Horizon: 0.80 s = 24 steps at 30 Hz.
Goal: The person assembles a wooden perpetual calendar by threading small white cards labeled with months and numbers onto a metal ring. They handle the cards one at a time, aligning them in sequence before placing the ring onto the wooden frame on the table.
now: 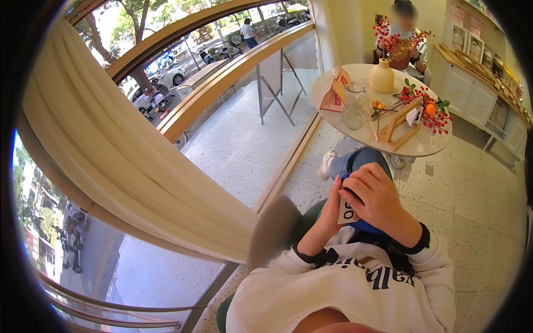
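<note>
Together, left hand [333, 208] and right hand [380, 200] hold blue phone [363, 225] lengthwise away.

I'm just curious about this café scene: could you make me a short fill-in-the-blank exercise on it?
1. Both hands, the left hand and the right hand, hold a small ____ object with a white card.
2. The round table is ____ in colour.
3. The cream vase holds sprigs of ____ berries.

Missing words: blue; white; red
</note>
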Available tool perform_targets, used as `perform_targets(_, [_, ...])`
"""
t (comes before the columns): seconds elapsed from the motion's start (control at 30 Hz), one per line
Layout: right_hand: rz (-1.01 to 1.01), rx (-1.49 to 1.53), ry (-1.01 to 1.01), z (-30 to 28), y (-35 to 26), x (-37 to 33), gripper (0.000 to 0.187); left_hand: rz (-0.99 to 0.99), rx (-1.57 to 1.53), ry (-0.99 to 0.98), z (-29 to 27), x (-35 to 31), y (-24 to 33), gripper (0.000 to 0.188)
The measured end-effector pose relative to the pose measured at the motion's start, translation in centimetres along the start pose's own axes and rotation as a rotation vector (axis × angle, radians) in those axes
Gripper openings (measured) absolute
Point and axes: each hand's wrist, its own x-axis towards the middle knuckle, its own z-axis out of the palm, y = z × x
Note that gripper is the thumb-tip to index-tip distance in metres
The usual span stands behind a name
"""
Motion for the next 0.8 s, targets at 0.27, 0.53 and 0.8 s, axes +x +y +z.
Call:
perform_targets(0.27, [0.116,0.083,-0.136,-1.2,-1.5,-1.3,0.039,0.121,0.072,0.250,2.3,0.5,-0.7,0.055])
perform_targets(0.53, [0.084,0.081,-0.064,-1.0,-1.8,-1.9,0.038,0.189,0.032,0.295,2.1,0.5,-1.0,0.056])
perform_targets(0.8, [0.135,0.167,-0.031,-0.5,-2.0,-1.1,0.030,0.271,0.107,0.290,3.3,0.7,-0.5,0.052])
